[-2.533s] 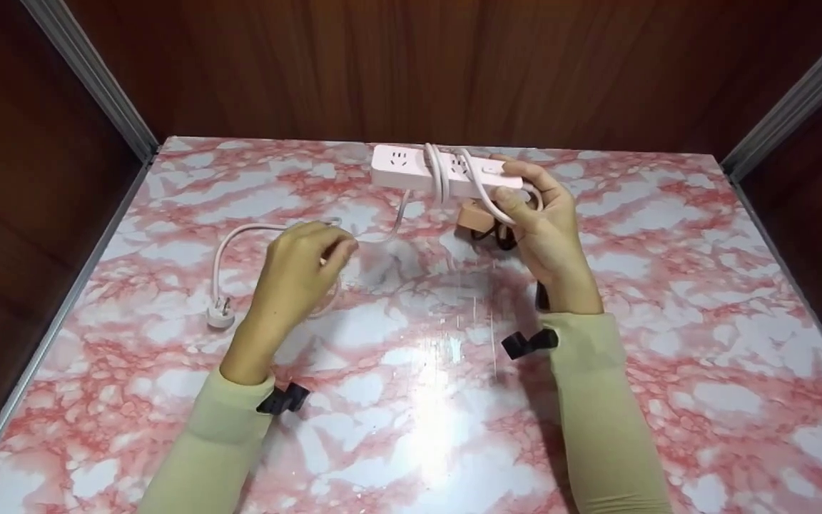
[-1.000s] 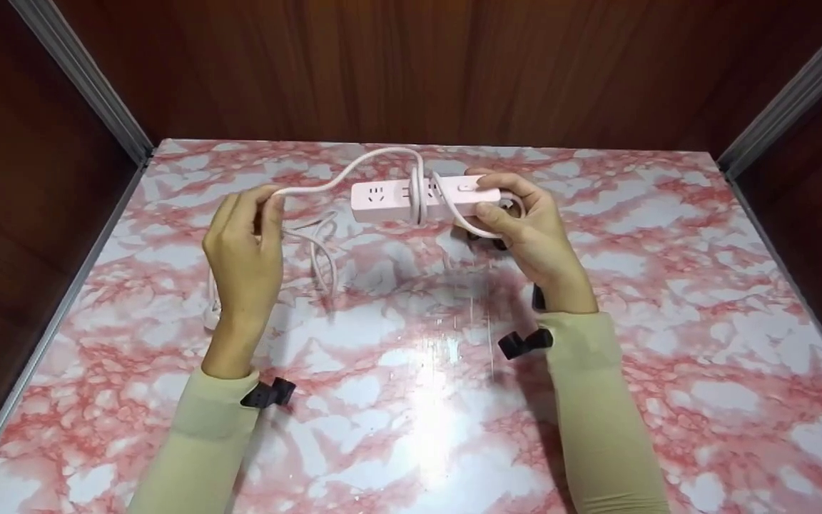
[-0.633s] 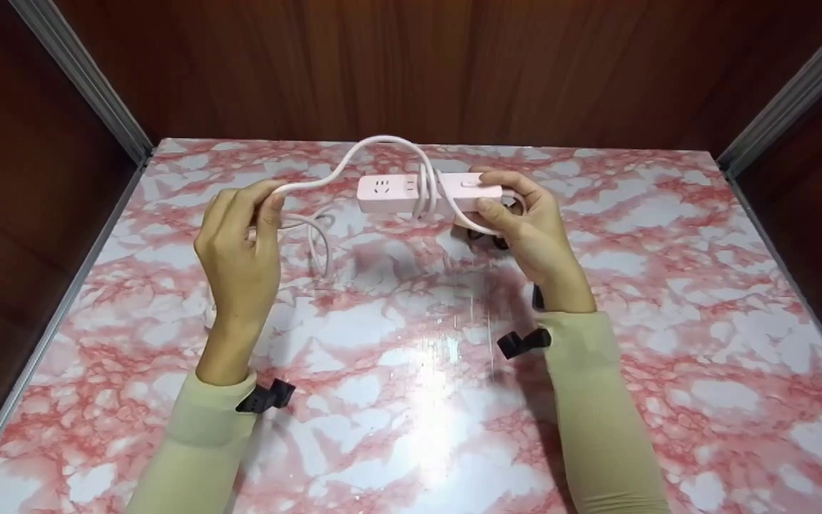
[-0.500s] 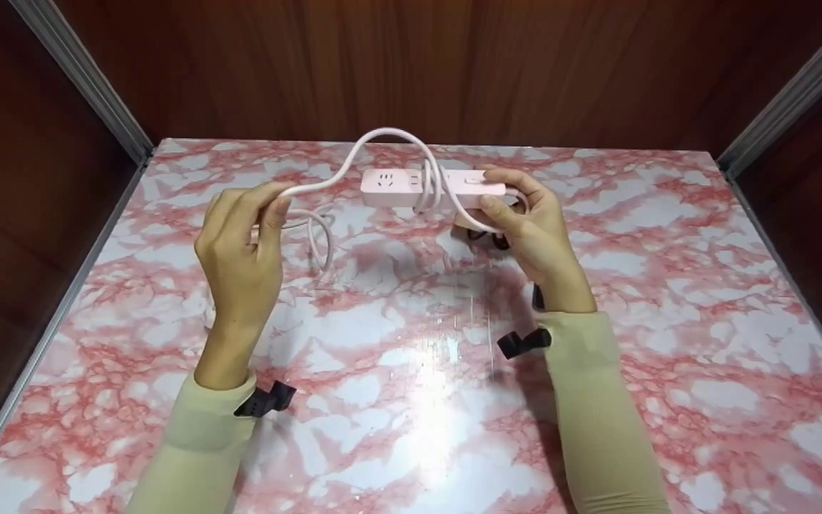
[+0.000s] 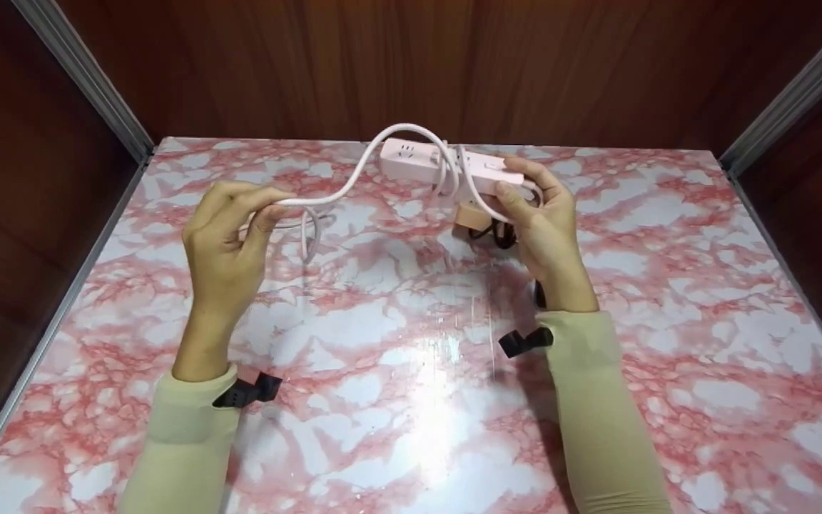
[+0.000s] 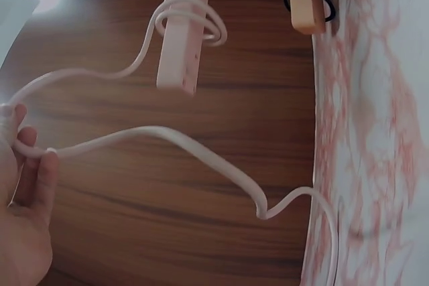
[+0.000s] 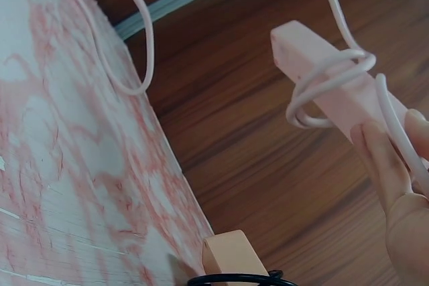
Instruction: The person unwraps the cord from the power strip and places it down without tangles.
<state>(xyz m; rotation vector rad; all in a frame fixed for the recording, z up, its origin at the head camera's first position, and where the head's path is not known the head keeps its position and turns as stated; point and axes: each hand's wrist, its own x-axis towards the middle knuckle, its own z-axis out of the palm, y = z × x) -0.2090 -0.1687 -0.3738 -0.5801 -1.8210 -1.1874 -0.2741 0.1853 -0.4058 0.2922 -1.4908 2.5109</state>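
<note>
The right hand (image 5: 550, 232) grips one end of a power strip (image 5: 420, 165) — seemingly to steady it — while left of it the left hand (image 5: 227, 232) pinches the cord (image 5: 405, 128) aloft.

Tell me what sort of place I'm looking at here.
Probably a work booth, though the frames don't show what lies beyond: dark wood-look panels stand on three sides of a red-and-white marbled tabletop, with metal strips at the back corners.
</note>
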